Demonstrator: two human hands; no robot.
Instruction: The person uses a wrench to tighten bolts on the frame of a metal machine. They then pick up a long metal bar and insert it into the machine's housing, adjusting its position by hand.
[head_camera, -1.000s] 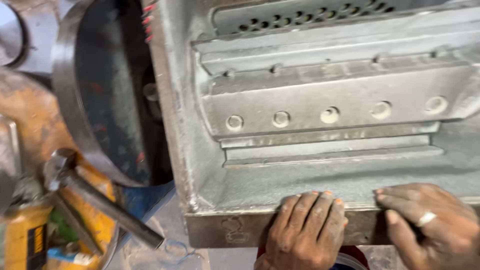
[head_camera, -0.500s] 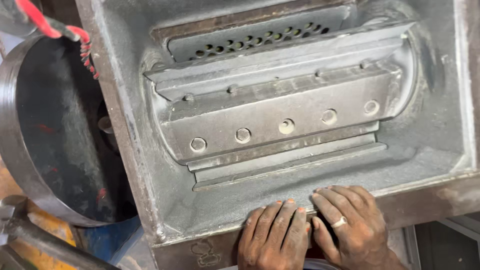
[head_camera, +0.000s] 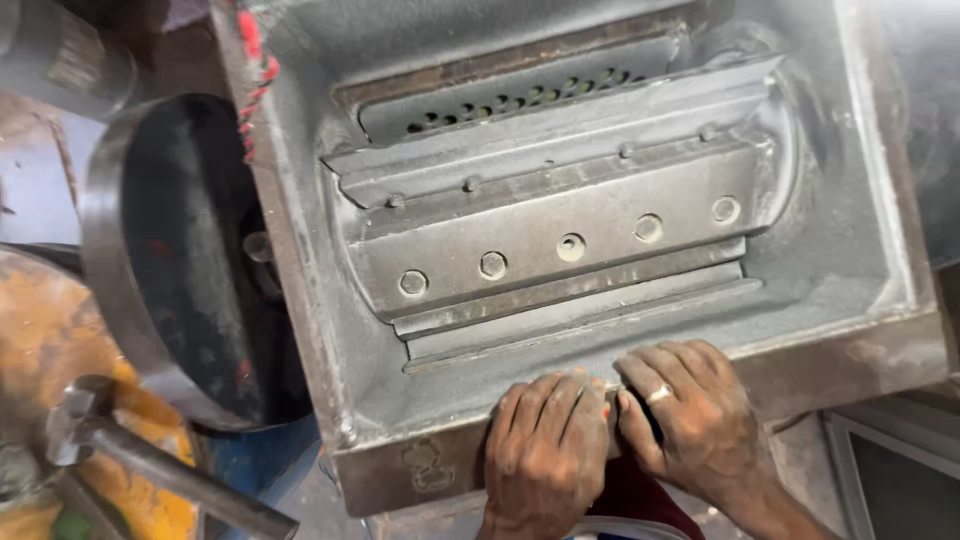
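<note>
**Both hands on near rim of metal housing**

Workshop clutter all round: orange-stained surface and blue patch off to the left, well away from the hands. Centre of view is a grey cast metal housing (head_camera: 860, 250), open on top, dusty inside.

Left hand (head_camera: 548, 440) lies palm-down on the near rim of the housing, fingers together and curled over the inner edge. Nothing gripped, just pressing on metal. Right hand (head_camera: 690, 415) sits just beside it, touching or nearly touching at the forefingers, same pose: fingers together, hooked over the rim, ring (head_camera: 658, 394) on one finger. Cannot tell if anything is pinched under either palm.

Just beyond the fingertips: stepped metal strips, then a long bolted plate (head_camera: 570, 225) with five round bolt heads in a row, tilted up to the right. Further beyond that, a perforated screen (head_camera: 510, 100).

Left of the left hand: big dark round disc (head_camera: 190, 260) with bright rim, close against the housing wall. Red twisted wire (head_camera: 252, 70) hangs at the far left corner. Hammer (head_camera: 130, 450) lies lower left, well apart from both hands.
</note>
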